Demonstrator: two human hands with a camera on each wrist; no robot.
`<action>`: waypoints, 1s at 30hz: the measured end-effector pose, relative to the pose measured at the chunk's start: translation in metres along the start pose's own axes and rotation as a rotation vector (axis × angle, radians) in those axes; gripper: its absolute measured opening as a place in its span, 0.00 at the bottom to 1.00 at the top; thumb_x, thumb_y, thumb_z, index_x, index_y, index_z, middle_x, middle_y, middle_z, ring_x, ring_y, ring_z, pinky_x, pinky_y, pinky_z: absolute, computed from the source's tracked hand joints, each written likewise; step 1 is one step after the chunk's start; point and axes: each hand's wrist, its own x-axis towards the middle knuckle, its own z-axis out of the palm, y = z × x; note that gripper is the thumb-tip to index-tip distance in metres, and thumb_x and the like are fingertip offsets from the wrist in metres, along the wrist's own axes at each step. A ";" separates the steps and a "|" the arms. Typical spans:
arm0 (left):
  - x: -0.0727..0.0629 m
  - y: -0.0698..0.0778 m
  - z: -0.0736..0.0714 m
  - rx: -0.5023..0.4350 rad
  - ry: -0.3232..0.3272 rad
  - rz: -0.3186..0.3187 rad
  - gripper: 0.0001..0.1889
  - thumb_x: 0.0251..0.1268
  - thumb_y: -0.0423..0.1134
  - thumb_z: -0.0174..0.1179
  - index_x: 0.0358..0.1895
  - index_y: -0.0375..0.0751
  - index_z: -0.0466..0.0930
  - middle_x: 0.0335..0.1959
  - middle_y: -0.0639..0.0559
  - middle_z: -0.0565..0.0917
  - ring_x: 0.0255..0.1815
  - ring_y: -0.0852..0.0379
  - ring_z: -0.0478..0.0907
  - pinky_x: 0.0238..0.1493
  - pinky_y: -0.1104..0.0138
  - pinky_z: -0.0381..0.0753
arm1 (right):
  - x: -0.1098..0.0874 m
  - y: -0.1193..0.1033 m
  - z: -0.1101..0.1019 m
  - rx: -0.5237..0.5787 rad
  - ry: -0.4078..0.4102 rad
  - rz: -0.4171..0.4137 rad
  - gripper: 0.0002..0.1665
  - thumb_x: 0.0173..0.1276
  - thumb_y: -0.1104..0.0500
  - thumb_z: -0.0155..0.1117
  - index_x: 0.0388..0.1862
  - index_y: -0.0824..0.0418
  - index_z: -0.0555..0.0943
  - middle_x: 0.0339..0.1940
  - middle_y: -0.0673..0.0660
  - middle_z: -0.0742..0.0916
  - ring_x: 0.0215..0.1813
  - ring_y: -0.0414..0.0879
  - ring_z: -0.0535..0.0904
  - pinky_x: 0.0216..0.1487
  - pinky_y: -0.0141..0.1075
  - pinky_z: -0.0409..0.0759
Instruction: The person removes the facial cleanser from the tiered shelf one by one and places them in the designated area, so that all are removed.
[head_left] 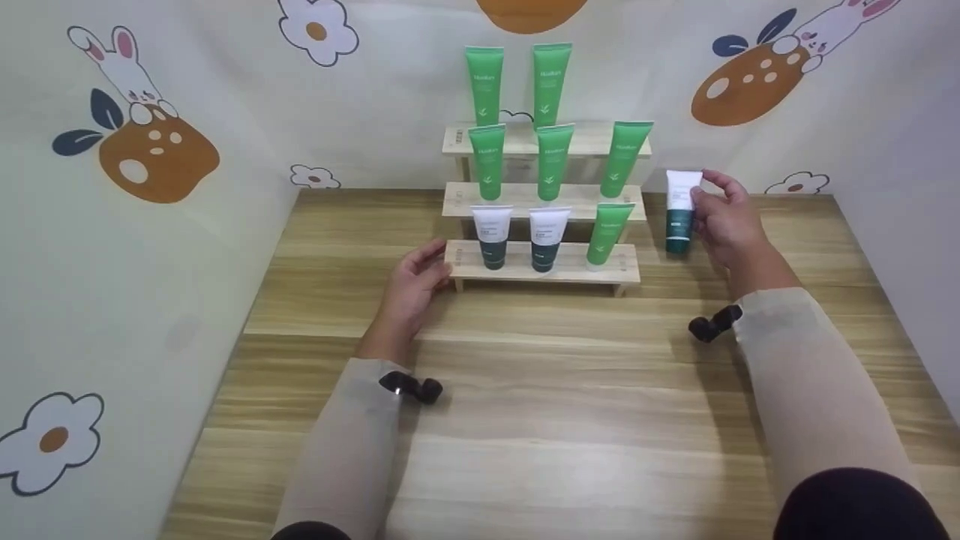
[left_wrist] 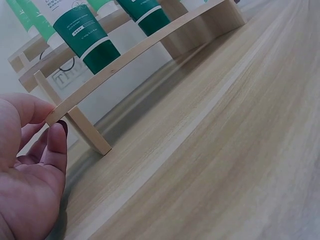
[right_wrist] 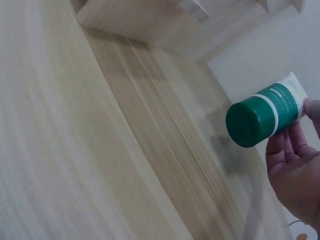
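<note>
A small wooden three-step display rack (head_left: 540, 274) stands at the back of the table. My left hand (head_left: 415, 289) is at its lowest step, the fingertips pinching the front left corner of the board (left_wrist: 145, 42). To the right of the rack, my right hand (head_left: 731, 221) grips a white and dark green squeeze tube (head_left: 681, 210) by its side, cap down. In the right wrist view its green cap (right_wrist: 245, 125) hangs above the wood. Two similar white and green tubes (head_left: 492, 236) and one green tube (head_left: 610, 234) stand on the lowest step.
Three green tubes (head_left: 552, 161) stand on the middle step and two green tubes (head_left: 484, 84) on the top one. Behind the rack hangs a pale backdrop (head_left: 390, 97) with rabbit and flower prints. The wood-grain table (head_left: 525, 390) extends toward me.
</note>
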 end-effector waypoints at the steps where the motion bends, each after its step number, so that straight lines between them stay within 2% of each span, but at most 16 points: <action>1: 0.000 0.000 0.000 0.004 0.001 0.000 0.28 0.74 0.28 0.63 0.75 0.39 0.75 0.75 0.44 0.78 0.65 0.52 0.79 0.55 0.69 0.86 | 0.001 0.001 -0.001 -0.004 0.001 0.018 0.38 0.78 0.48 0.68 0.82 0.36 0.66 0.63 0.51 0.78 0.63 0.49 0.74 0.60 0.35 0.79; 5: -0.001 0.000 0.000 0.019 0.010 0.000 0.28 0.73 0.28 0.63 0.75 0.39 0.75 0.75 0.44 0.78 0.65 0.52 0.79 0.56 0.68 0.86 | 0.006 0.007 -0.003 -0.018 -0.007 0.059 0.38 0.79 0.48 0.67 0.83 0.35 0.65 0.67 0.51 0.76 0.67 0.49 0.73 0.65 0.37 0.78; 15: -0.002 0.002 0.000 0.033 0.008 0.011 0.28 0.72 0.28 0.64 0.74 0.38 0.76 0.74 0.44 0.79 0.65 0.52 0.79 0.56 0.68 0.86 | 0.019 0.017 -0.006 -0.075 0.014 0.080 0.37 0.80 0.47 0.64 0.84 0.37 0.65 0.73 0.51 0.74 0.71 0.48 0.73 0.67 0.37 0.78; 18: -0.001 0.002 0.001 0.026 -0.001 0.014 0.28 0.73 0.27 0.63 0.74 0.37 0.75 0.74 0.43 0.78 0.64 0.52 0.79 0.55 0.69 0.86 | 0.020 0.019 -0.006 -0.109 0.027 0.074 0.36 0.81 0.47 0.63 0.84 0.39 0.65 0.71 0.50 0.75 0.67 0.47 0.74 0.64 0.35 0.79; 25: -0.001 0.002 0.000 -0.018 -0.008 0.004 0.28 0.73 0.27 0.63 0.75 0.37 0.75 0.74 0.43 0.78 0.63 0.55 0.79 0.53 0.71 0.85 | 0.024 0.023 -0.006 -0.177 0.034 -0.016 0.37 0.84 0.59 0.58 0.87 0.57 0.61 0.60 0.53 0.82 0.51 0.43 0.82 0.50 0.30 0.86; 30: 0.000 0.000 0.000 -0.037 -0.010 0.011 0.28 0.73 0.26 0.62 0.75 0.35 0.74 0.74 0.42 0.78 0.63 0.54 0.79 0.54 0.72 0.86 | 0.026 0.025 -0.006 -0.179 0.065 0.000 0.37 0.83 0.61 0.58 0.86 0.59 0.61 0.56 0.55 0.85 0.45 0.41 0.86 0.49 0.30 0.88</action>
